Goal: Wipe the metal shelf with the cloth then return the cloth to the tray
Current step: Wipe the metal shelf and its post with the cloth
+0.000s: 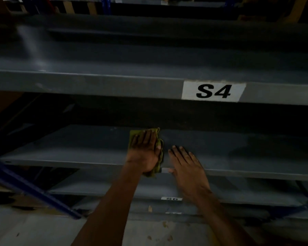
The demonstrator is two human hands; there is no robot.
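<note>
A grey metal shelf [78, 148] runs across the middle of the head view, under the shelf labelled S4. A yellow-green cloth [132, 134] lies on its surface near the front edge. My left hand [144, 150] presses flat on the cloth with fingers straight, and a fold of cloth hangs past the shelf lip under my palm. My right hand [185, 162] rests flat on the shelf just to the right of the cloth, fingers straight, thumb over the front lip. No tray is in view.
The S4 shelf [96, 86] overhangs above with a white label [213, 91]. Lower shelves, one labelled S6 [172, 198], sit below. A blue diagonal brace [34, 189] crosses at lower left. The floor shows at the bottom. The scene is dim.
</note>
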